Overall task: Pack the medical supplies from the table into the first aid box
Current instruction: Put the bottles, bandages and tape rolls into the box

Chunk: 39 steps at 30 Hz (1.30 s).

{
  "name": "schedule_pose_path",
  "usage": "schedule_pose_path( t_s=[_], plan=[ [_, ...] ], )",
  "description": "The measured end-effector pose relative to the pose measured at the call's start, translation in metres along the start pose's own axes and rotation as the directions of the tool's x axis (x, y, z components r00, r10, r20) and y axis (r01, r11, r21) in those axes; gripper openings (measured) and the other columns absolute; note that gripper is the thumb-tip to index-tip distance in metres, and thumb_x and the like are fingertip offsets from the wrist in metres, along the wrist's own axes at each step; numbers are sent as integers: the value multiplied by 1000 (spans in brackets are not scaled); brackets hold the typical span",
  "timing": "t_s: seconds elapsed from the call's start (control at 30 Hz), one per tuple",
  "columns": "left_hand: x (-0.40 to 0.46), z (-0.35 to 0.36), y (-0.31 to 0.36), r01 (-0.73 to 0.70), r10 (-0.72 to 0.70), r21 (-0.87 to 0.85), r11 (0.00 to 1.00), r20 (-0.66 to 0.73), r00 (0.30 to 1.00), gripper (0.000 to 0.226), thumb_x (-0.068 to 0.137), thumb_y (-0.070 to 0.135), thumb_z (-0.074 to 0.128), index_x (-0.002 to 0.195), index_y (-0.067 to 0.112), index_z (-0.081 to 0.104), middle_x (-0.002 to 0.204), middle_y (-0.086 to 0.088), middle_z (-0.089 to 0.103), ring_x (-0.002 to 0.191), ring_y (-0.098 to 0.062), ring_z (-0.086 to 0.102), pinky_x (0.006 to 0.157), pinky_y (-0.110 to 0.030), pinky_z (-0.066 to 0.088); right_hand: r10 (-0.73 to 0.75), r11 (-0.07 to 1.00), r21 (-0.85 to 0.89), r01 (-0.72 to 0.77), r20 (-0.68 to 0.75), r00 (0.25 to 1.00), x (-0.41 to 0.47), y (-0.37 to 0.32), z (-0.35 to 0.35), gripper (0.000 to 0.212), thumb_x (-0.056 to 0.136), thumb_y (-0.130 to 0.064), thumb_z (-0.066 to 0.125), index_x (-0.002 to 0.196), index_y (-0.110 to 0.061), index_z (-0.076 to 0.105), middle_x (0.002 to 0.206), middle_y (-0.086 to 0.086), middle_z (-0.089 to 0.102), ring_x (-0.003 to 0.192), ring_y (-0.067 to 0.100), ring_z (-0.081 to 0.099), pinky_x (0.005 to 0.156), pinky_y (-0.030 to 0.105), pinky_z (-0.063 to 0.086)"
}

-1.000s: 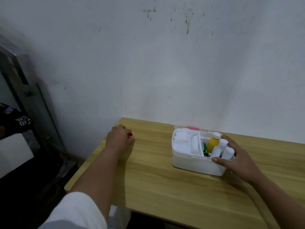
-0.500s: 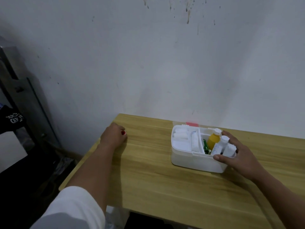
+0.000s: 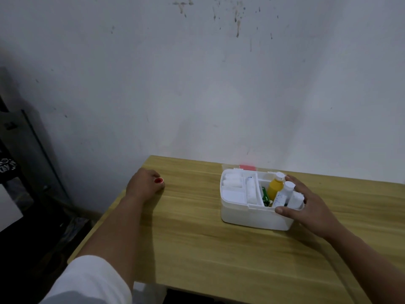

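Observation:
A white first aid box (image 3: 245,218) stands open on the wooden table (image 3: 197,249). Inside are white gauze rolls (image 3: 232,183), a yellow bottle (image 3: 275,187), white bottles (image 3: 287,189) and a green packet (image 3: 265,197). My right hand (image 3: 313,207) clasps the box's right end, with the thumb on the front rim and the fingers spread behind the bottles. My left hand (image 3: 142,185) rests on the table's far left corner. Its fingers are curled round a small red-topped item (image 3: 158,180), most of which is hidden.
The table stands against a stained white wall (image 3: 219,84). Its left edge drops to a dark floor beside a metal frame (image 3: 32,145). A red clasp (image 3: 247,167) shows on the lid behind the box.
Both hands keep their places and grips. The red-topped item stays in my left hand. The view has shifted slightly.

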<state>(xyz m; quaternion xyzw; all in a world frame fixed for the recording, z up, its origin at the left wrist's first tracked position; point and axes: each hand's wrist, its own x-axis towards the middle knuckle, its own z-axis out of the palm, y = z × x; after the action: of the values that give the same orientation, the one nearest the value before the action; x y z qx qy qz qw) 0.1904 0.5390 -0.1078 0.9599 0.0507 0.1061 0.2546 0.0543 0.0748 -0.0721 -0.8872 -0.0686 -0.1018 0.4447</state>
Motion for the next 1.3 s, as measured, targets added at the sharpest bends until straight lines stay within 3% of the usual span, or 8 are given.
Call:
schedule_pose_path(
  t_s=[0.23, 0.4, 0.53, 0.7, 0.83, 0.97, 1.13, 1.3],
  plan=[
    [-5, 1, 9, -4, 4, -59, 998, -5, 1000, 32, 74, 37, 85, 99, 21, 75, 108, -4, 63, 92, -18, 59, 71, -31, 46, -22, 1000, 15, 22, -9, 1000, 2, 2, 2, 100, 43, -92, 75, 131, -73, 34, 155, -22, 44, 134, 9, 48, 108, 38, 46],
    [-9, -6, 33, -8, 8, -241, 970, 0, 1000, 26, 74, 27, 86, 95, 15, 76, 97, -4, 72, 89, -18, 65, 69, -28, 45, -12, 1000, 23, 12, -4, 1000, 5, 7, 2, 99, 48, -84, 82, 137, -67, 41, 157, -22, 45, 139, 9, 49, 114, 45, 45],
    [-17, -25, 90, -92, 112, -367, 926, 34, 993, 25, 73, 26, 88, 93, 17, 76, 91, 0, 70, 78, -6, 61, 62, -22, 44, 16, 1000, 26, -16, -12, 1000, 7, 12, 2, 111, 51, -77, 87, 150, -47, 45, 157, -20, 46, 140, 8, 50, 115, 48, 45],
    [-43, -38, 171, -235, 316, -423, 875, 132, 939, 23, 66, 36, 90, 84, 28, 78, 87, 8, 73, 82, -11, 69, 72, -27, 51, 45, 999, 24, -45, -9, 999, 5, 13, 1, 108, 53, -76, 89, 148, -48, 46, 158, -17, 45, 141, 12, 50, 114, 49, 46],
    [-73, -39, 212, -296, 390, -341, 892, 252, 886, 24, 69, 34, 88, 88, 26, 78, 89, 9, 71, 84, -6, 65, 68, -26, 49, 49, 999, -1, -49, -10, 999, 5, 12, -1, 115, 53, -77, 88, 153, -41, 43, 159, -18, 43, 140, 12, 50, 114, 48, 47],
    [-97, -25, 228, -298, 347, -200, 933, 290, 892, 29, 70, 30, 87, 95, 21, 76, 82, 15, 65, 79, -1, 60, 60, -23, 44, 41, 999, -12, -41, -8, 999, 4, 9, -1, 115, 55, -77, 87, 153, -40, 43, 160, -18, 41, 140, 11, 49, 114, 47, 46],
    [-113, -14, 234, -342, 331, 3, 940, 244, 912, 27, 74, 28, 81, 99, 19, 75, 96, 6, 71, 84, -11, 64, 69, -30, 54, 31, 1000, 4, -31, -7, 999, -1, 5, -3, 115, 54, -76, 87, 153, -38, 44, 156, -19, 45, 137, 11, 52, 114, 45, 47],
    [-114, -7, 231, -349, 330, 57, 935, 219, 918, 47, 75, 36, 80, 118, 24, 67, 116, 4, 67, 104, -18, 61, 80, -34, 53, 49, 999, 12, -49, 0, 999, 0, 2, -4, 117, 53, -77, 88, 154, -39, 43, 159, -18, 44, 139, 11, 51, 114, 46, 47]
  ],
)
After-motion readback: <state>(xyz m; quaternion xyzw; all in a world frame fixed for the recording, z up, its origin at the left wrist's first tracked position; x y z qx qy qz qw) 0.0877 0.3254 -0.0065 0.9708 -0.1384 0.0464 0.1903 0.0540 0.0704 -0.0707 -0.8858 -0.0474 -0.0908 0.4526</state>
